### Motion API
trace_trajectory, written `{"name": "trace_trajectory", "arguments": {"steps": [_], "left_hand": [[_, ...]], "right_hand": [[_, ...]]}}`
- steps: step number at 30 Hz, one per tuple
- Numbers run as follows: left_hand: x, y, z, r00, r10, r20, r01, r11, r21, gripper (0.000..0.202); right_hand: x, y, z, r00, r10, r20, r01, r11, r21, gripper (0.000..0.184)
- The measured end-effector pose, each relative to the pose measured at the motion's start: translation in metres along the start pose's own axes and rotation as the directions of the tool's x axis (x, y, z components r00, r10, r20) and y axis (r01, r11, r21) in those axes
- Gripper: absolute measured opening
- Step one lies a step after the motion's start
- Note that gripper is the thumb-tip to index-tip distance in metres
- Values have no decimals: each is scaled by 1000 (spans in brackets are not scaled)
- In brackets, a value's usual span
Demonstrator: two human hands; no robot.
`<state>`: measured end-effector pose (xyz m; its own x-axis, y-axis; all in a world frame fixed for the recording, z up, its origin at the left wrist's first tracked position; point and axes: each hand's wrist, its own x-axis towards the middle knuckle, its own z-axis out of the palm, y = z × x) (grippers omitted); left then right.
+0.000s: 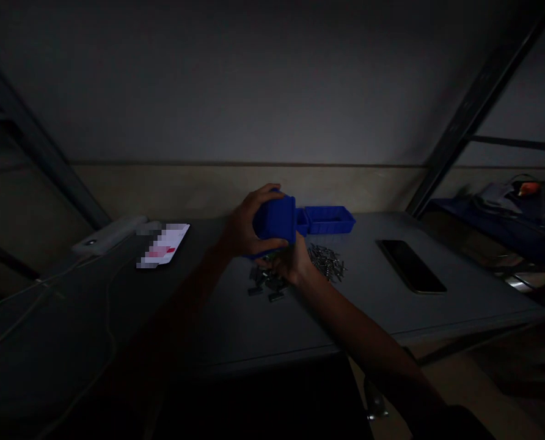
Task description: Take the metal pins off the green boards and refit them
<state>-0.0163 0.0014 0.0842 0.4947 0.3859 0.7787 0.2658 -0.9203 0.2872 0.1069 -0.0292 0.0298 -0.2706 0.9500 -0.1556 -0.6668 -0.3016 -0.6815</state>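
My left hand is wrapped round a blue plastic bin, which is tipped over above the table with its underside toward me. Below and beside the bin is my right hand, close to a pile of small dark metal pieces. Shadow and the bin hide most of its fingers, so its grip is unclear. To the right of that wrist lies a heap of screws. Behind the hands stand a second blue bin and a smaller blue one, partly covered.
A dark phone lies on the grey table at right. At left are a lit phone and a white power strip with cables. Metal posts rise at both sides, before a back wall. The light is dim.
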Motion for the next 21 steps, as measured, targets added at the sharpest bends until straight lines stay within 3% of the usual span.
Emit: {"name": "trace_trajectory", "arguments": {"steps": [6,16,21], "left_hand": [[20,-9,-13,998,-39,-45,34,993,-112,80],[15,-32,5,989,-111,-102,93,981,-168,73],[19,-33,0,979,-117,-165,90,983,-160,73]], "right_hand": [[-4,-24,-7,999,-25,49,21,997,77,53],[5,-16,-16,1000,21,-15,-20,996,82,46],[8,-22,-23,993,-96,-62,95,995,-12,62]]}}
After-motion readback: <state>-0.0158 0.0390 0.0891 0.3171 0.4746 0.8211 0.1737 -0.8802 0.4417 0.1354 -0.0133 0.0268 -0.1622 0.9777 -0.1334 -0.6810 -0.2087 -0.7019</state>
